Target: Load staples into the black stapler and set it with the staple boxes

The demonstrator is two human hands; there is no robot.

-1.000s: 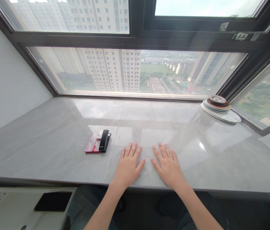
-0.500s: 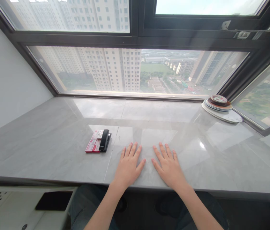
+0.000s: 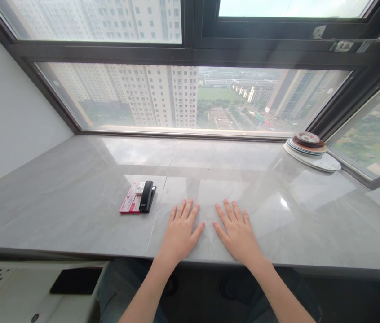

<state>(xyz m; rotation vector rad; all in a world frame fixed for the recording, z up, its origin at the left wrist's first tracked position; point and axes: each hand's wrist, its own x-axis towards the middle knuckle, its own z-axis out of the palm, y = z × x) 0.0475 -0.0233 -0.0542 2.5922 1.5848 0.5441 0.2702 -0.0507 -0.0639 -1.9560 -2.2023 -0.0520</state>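
Observation:
My left hand (image 3: pixel 180 233) lies flat on the grey marble-look countertop (image 3: pixel 75 224), its fingers spread and nothing in it. To its right, my right hand (image 3: pixel 237 232) rests palm down in the same way, with a gap between the two thumbs. Left of my left hand, apart from it, a black stapler (image 3: pixel 147 197) leans across some small red-and-white boxes (image 3: pixel 130 202), which look like staple boxes. Neither hand touches the stapler or the boxes.
At the back right corner, by the window frame (image 3: pixel 190 56), stands a stack of round plates or discs (image 3: pixel 307 146) on a white oval board (image 3: pixel 331 164). Below the counter's front edge at left is a white cabinet (image 3: pixel 15 296) with a black rectangle (image 3: pixel 75 281) on it.

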